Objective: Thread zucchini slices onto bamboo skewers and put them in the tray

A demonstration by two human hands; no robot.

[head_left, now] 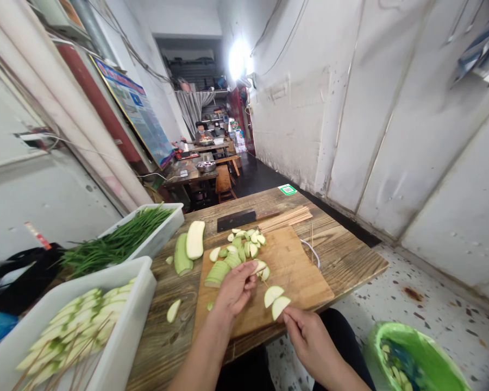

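Note:
My left hand (239,288) is closed, pinching a half-moon zucchini slice (261,267) between thumb and fingers over the cutting board (289,260). My right hand (307,336) is closed at the board's near edge around the end of a thin wooden skewer. Two pale slices (274,296) sit on that skewer, and its tip points toward the slice in my left hand. Cut zucchini slices (222,271) lie in a fanned row beside my left hand, with a looser pile (248,239) behind them. Two larger zucchini pieces (195,239) rest left of the board.
A cleaver (236,220) and a bundle of skewers (289,218) lie behind the board. At left stand a white tub (142,304) of skewered slices and another (173,220) of green chives. A green bin (436,353) is on the floor. A person (202,132) sits at a far table.

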